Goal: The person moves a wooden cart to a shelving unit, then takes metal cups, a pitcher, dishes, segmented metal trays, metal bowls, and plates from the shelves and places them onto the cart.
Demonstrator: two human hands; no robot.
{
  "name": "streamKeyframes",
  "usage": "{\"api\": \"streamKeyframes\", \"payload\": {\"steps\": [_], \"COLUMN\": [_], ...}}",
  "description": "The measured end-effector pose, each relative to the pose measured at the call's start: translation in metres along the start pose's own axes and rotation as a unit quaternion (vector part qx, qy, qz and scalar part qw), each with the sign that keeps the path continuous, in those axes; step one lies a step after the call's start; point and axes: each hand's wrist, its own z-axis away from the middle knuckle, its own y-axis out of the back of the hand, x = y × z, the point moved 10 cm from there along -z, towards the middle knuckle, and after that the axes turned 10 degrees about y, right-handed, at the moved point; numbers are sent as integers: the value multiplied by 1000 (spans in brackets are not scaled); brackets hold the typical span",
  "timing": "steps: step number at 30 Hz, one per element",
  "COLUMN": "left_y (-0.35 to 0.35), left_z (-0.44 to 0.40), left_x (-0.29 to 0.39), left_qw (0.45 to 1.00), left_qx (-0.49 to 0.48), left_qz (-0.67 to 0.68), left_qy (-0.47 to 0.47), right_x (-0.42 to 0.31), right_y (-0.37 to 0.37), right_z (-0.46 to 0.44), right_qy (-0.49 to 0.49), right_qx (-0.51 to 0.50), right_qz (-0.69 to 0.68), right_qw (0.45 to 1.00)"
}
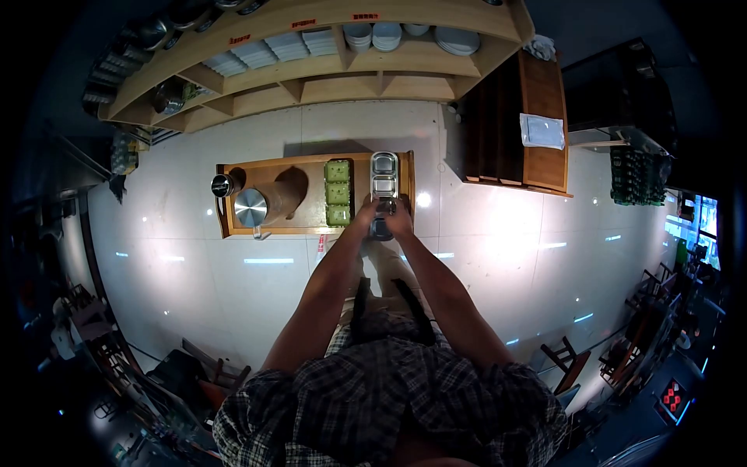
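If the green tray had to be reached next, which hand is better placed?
Left, probably: the left hand is at the metal tray's side facing the green tray; the right hand is farther.

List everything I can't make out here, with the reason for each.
All in the head view:
Grip of the left hand and right hand on the metal tray: the hands hide their own undersides.
Contents of the jug: its metal top covers them from above.
Writing on the orange labels: too small.
Underside of the green tray: hidden by the tray itself.
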Motion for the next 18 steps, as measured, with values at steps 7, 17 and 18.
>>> {"api": "streamKeyframes", "payload": {"steps": [7,17,18], "left_y": [15,50,72], "left_z": [18,329,350], "left_x": [3,152,157], "left_qw": [997,730,698], "left_qx": [35,302,370], "left_qz": [26,-331,-338], "left_qy": [-71,-516,-511], "right_x": [-10,-87,-116], "right_y": [9,-3,-11], "right_z": [9,46,54], "right_qy": [136,134,172], "right_qx": [94,52,36], "right_qz": [75,-159,-171], "right_qw": [983,977,969]}}
